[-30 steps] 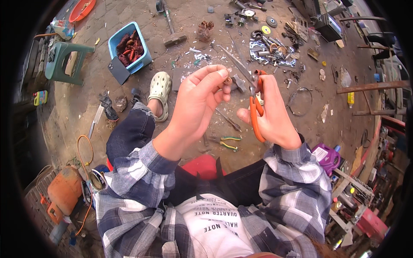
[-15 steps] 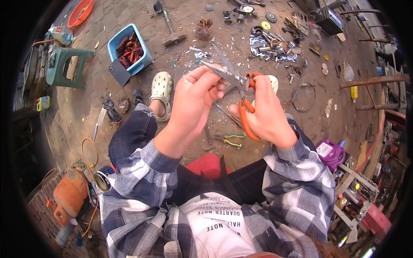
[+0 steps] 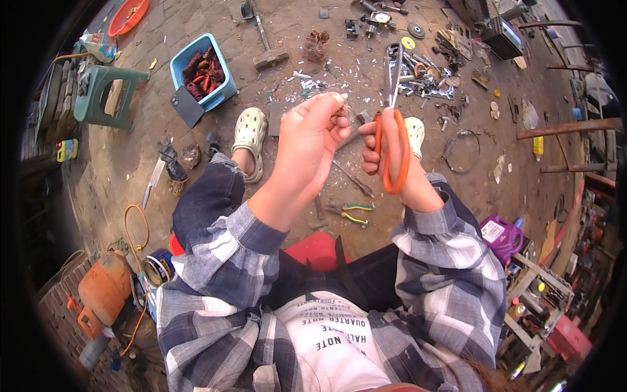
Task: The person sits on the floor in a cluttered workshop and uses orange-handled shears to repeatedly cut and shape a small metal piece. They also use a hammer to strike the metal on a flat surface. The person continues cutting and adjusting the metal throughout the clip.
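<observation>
The right hand (image 3: 392,157) is closed through the orange loops of a pair of scissors (image 3: 390,124), blades pointing up and away over the dirt floor (image 3: 313,39). Just beside it, the left hand (image 3: 307,147) pinches something small at its fingertips (image 3: 336,101); I cannot tell what. Green-handled pliers (image 3: 351,214) lie on the ground below.

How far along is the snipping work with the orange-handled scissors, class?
Done: pale cut scraps already litter the ground ahead of the feet. In hand: the right hand grips the orange-handled scissors, blades pointing up, while the left hand pinches a small piece beside them. Left: a heap of metal parts lies beyond; how much needs cutting cannot be told.
</observation>
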